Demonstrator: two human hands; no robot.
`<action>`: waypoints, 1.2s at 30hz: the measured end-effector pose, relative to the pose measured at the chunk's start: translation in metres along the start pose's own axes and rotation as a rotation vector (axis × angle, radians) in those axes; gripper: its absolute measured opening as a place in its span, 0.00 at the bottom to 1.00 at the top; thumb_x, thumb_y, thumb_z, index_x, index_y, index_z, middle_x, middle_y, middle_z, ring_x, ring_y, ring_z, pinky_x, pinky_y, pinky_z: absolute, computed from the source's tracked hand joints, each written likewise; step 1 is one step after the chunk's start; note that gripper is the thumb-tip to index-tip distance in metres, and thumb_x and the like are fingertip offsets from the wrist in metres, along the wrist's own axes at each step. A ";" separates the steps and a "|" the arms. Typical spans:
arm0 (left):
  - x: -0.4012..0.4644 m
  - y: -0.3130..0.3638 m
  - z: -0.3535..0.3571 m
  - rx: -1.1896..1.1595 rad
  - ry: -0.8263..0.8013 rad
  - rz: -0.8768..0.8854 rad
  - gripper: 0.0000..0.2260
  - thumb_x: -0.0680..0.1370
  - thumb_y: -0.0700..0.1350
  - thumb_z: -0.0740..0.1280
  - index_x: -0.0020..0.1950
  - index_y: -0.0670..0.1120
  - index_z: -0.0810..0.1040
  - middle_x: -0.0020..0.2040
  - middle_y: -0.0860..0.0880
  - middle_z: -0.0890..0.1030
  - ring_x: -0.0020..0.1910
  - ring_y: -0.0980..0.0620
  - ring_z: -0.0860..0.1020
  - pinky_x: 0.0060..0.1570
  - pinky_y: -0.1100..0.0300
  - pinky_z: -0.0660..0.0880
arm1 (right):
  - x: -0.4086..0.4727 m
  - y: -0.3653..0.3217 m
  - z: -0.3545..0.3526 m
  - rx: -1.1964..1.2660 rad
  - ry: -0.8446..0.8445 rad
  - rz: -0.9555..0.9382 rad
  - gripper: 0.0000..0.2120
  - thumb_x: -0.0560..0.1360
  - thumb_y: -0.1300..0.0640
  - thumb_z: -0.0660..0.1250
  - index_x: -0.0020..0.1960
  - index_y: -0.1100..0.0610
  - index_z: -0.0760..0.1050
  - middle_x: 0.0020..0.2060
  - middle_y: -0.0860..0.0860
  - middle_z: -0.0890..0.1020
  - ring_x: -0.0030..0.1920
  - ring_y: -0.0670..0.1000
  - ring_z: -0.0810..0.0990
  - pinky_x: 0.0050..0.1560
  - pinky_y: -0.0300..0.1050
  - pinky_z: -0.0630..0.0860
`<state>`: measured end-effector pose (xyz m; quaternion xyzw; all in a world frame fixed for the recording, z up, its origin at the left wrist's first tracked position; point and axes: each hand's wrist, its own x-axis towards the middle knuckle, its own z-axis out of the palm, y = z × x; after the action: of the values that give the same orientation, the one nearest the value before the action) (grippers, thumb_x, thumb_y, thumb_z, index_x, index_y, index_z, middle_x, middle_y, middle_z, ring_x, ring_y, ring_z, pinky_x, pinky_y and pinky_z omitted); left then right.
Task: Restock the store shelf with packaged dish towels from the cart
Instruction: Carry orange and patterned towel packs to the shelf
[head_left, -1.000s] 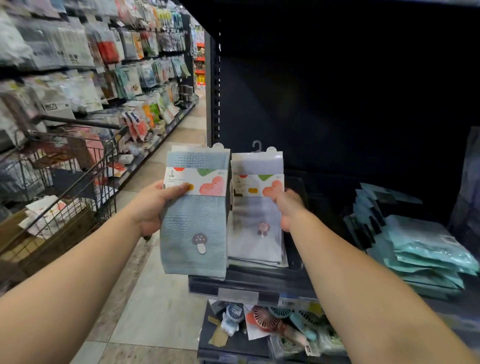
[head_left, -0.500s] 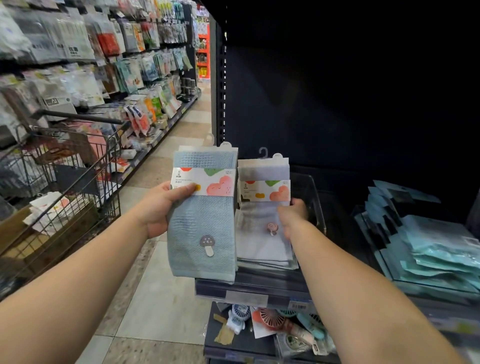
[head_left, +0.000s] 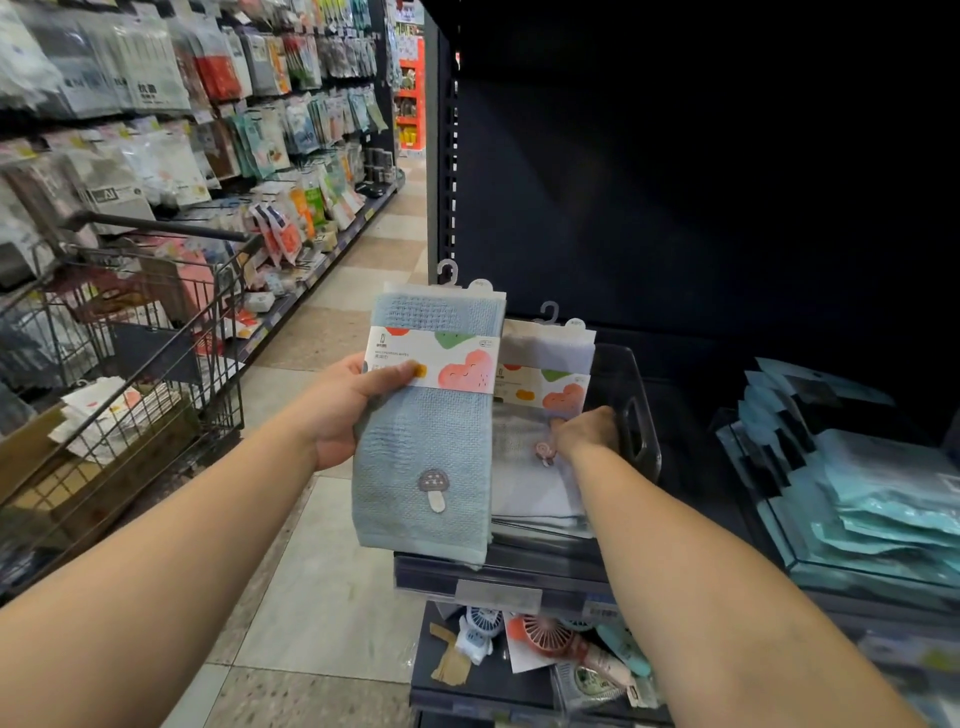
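My left hand (head_left: 347, 410) grips a blue packaged dish towel (head_left: 426, 452) with a mushroom patch by its paper band, holding it upright in front of the dark shelf. My right hand (head_left: 586, 432) holds a white-lilac packaged dish towel (head_left: 540, 499) with a lollipop patch and lowers it into a clear bin (head_left: 639, 415) on the shelf, on top of similar towels. The wire cart (head_left: 156, 374) stands at the left with more packaged goods inside.
A stack of teal packets (head_left: 883, 509) lies on the shelf to the right. Below the shelf edge (head_left: 498, 587) sit small fans and other items (head_left: 550, 639). The aisle floor (head_left: 322, 571) runs ahead between cart and shelf; hanging goods line the left wall.
My right hand has moved the white-lilac towel down and forward into the bin. The blue towel in my left hand has shifted slightly right and nearer the shelf.
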<state>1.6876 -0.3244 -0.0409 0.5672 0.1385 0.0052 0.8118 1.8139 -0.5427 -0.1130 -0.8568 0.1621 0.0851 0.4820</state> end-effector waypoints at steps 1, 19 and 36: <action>0.000 0.000 0.000 0.002 -0.005 0.000 0.15 0.70 0.41 0.71 0.56 0.41 0.79 0.51 0.41 0.86 0.45 0.47 0.85 0.42 0.55 0.83 | -0.003 0.000 -0.001 0.014 -0.005 -0.006 0.24 0.79 0.53 0.67 0.70 0.59 0.64 0.59 0.58 0.78 0.59 0.60 0.79 0.53 0.50 0.75; 0.015 0.006 0.045 0.160 -0.089 -0.025 0.19 0.74 0.40 0.73 0.63 0.37 0.77 0.54 0.41 0.85 0.51 0.42 0.85 0.46 0.49 0.82 | -0.066 -0.032 -0.053 0.370 -0.223 -0.309 0.24 0.78 0.37 0.61 0.66 0.51 0.76 0.59 0.51 0.82 0.55 0.51 0.80 0.52 0.49 0.75; 0.019 -0.022 0.089 0.613 0.015 0.237 0.27 0.74 0.39 0.74 0.67 0.50 0.65 0.53 0.58 0.78 0.56 0.54 0.77 0.56 0.59 0.75 | -0.032 -0.040 -0.057 0.170 -0.155 -0.354 0.18 0.72 0.56 0.76 0.58 0.51 0.73 0.53 0.51 0.81 0.52 0.51 0.80 0.55 0.51 0.80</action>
<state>1.7234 -0.4107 -0.0375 0.7974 0.0727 0.0620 0.5958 1.7981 -0.5655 -0.0417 -0.8191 -0.0217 0.0507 0.5711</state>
